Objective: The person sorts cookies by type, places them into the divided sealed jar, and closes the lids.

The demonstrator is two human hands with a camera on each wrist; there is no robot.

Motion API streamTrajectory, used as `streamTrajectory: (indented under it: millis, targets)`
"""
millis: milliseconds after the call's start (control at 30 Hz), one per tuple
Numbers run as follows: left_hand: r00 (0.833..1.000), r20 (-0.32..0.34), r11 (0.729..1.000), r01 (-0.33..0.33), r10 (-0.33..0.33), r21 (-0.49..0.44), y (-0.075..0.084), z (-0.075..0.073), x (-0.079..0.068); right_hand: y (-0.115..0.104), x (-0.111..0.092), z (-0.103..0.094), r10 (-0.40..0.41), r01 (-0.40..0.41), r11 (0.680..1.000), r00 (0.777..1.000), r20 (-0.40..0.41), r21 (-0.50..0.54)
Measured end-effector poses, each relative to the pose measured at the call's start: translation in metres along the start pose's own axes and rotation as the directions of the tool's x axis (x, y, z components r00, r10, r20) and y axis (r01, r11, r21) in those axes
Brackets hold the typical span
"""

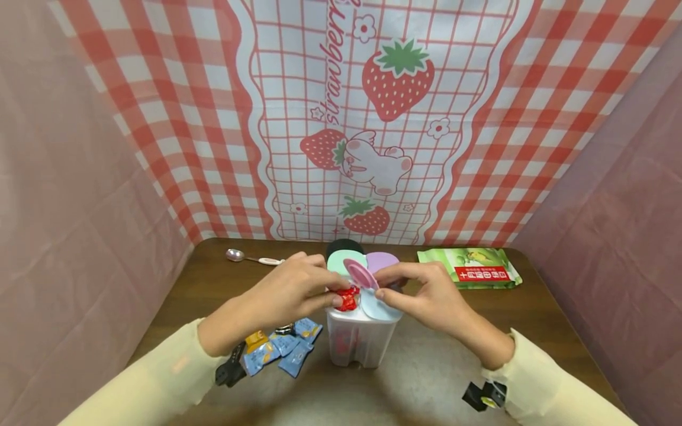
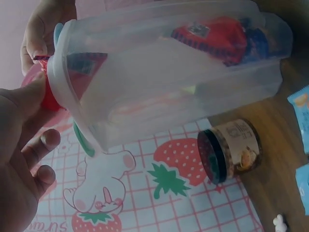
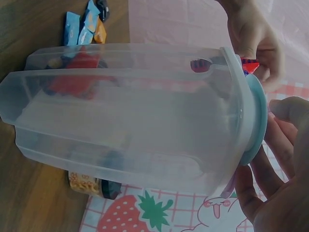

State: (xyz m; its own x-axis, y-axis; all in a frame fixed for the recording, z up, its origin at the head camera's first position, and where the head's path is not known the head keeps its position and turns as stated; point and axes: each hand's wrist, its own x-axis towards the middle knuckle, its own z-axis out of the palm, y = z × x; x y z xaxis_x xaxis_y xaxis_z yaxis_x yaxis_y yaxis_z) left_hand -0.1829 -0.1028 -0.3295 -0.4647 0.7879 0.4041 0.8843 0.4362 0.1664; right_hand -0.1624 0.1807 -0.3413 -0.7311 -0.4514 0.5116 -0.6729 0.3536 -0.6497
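Note:
A tall translucent plastic container [image 1: 367, 342] stands upright at the middle, its top split into compartments with round lids: mint [image 1: 343, 260], purple [image 1: 382, 261], light blue [image 1: 379, 306] and pink. The pink lid [image 1: 360, 273] is tilted up, and my right hand [image 1: 431, 296] holds its edge between thumb and fingers. My left hand [image 1: 309, 284] pinches a red wrapped snack packet [image 1: 348, 299] at the uncovered front-left opening. Part of that packet hangs inside the container in the left wrist view. Another red packet [image 2: 217, 41] lies at the container's bottom, with something blue beside it.
Several blue snack packets [image 1: 295, 357] and an orange packet [image 1: 256, 341] lie left of the container. A spoon [image 1: 256, 259] is at the back left, a green snack bag [image 1: 471, 267] at the back right. A dark-lidded jar [image 2: 234, 151] stands behind the container.

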Motion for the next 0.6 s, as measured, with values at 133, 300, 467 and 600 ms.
streamTrajectory:
  millis: [133,300,467,600]
  targets:
    - [1.0,0.002,1.0,0.01,-0.01,-0.005,0.0,0.001,0.003,0.001,-0.001,0.0,0.006,-0.006,1.0,1.0,0.001,0.004]
    - [0.997,0.007,0.993,-0.077,0.077,0.088,0.002,0.012,0.004,0.004,-0.001,-0.002,0.001,-0.001,1.0,1.0,0.007,0.011]
    - [0.992,-0.055,0.984,-0.101,0.11,0.148,0.002,0.036,0.0,0.005,-0.001,0.0,-0.011,0.011,1.0,1.0,0.012,0.011]
    - [0.985,-0.162,0.998,-0.056,0.053,-0.014,-0.003,0.034,-0.005,0.005,0.0,-0.002,-0.019,0.019,1.0,1.0,0.017,0.004]
